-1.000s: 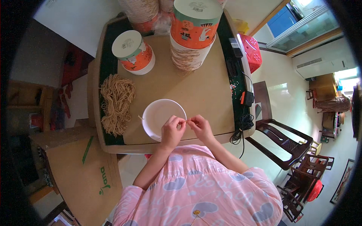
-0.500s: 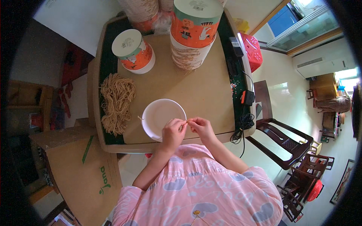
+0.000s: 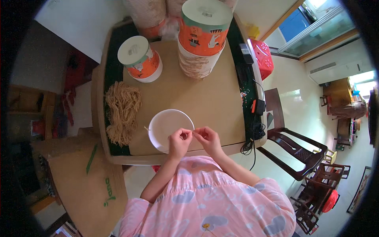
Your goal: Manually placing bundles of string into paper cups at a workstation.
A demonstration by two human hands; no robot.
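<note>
A white paper bucket [image 3: 160, 126] stands mouth up near the table's front edge, and a short tan cord end [image 3: 146, 128] pokes out of its left side. At the bucket's right rim my left hand [image 3: 179, 141] is closed in a pinch, thumb against forefinger. Just beside it my right hand [image 3: 207, 140] pinches too, fingertips almost meeting the left ones. A tiny bit of what looks like tan cord shows between them; most of it is hidden by the fingers. Left of the bucket lies a loose bundle of tan cords [image 3: 123, 112].
Upturned orange-and-green printed buckets stand behind: a short stack [image 3: 140, 59] and a taller stack [image 3: 203, 35] with cords round its lower part. Wrapped white stacks [image 3: 146, 14] fill the back. Black cables and an adapter [image 3: 258, 107] line the right edge. A cardboard box [image 3: 87, 173] sits left.
Both hands keep pinching at the bucket's right rim, with the fingertips slightly farther apart. The whole view has shifted a little, so the table appears lower.
</note>
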